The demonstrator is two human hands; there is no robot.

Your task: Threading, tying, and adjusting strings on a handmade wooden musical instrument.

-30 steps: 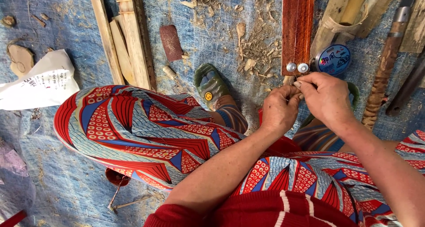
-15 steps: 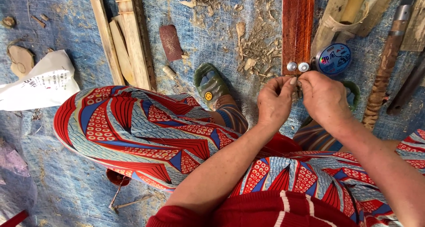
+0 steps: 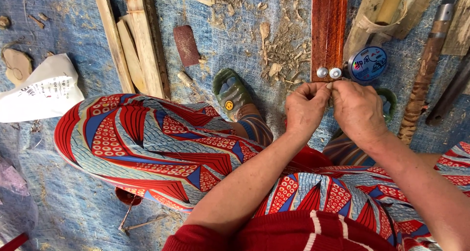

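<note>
A blue woven mat (image 3: pixel 235 40) covers the ground, strewn with wood shavings (image 3: pixel 284 45). Pale wood strips (image 3: pixel 134 40) lie at upper left beside a piece of sandpaper (image 3: pixel 186 45), with a white bag (image 3: pixel 39 92) farther left. A red board (image 3: pixel 329 25) with two metal studs (image 3: pixel 328 73) at its near end lies above the hands, a blue spool (image 3: pixel 368 63) just right of it. The left hand (image 3: pixel 304 109) and right hand (image 3: pixel 360 111) meet below the studs, fingertips pinched together on something too small to make out.
</note>
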